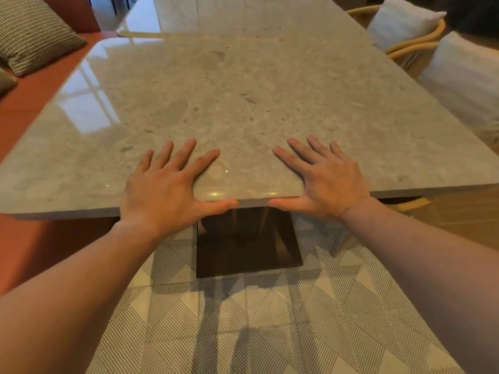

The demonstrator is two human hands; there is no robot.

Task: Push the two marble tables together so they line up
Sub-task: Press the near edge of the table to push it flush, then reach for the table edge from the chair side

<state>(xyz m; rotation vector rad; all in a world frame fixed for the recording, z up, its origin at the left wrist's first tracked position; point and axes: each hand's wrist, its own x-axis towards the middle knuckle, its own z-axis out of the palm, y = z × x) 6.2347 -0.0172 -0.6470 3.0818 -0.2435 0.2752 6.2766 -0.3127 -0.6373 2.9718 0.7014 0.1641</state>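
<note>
The near marble table (243, 98) is a glossy beige slab filling the middle of the view, on a dark square pedestal base (248, 247). My left hand (164, 184) and my right hand (326, 176) lie flat on its near edge, fingers spread on top and thumbs against the edge face. The far marble table (243, 17) stands beyond it. Their facing edges meet along a thin seam, touching at the right, with a narrow gap showing at the left, where the far table sits a little further right.
A red bench (35, 103) with a patterned cushion (32, 33) runs along the left side. Chairs with yellow frames (413, 44) and white cushions (469, 76) stand at the right. Striped geometric floor tiles (270, 319) lie under me.
</note>
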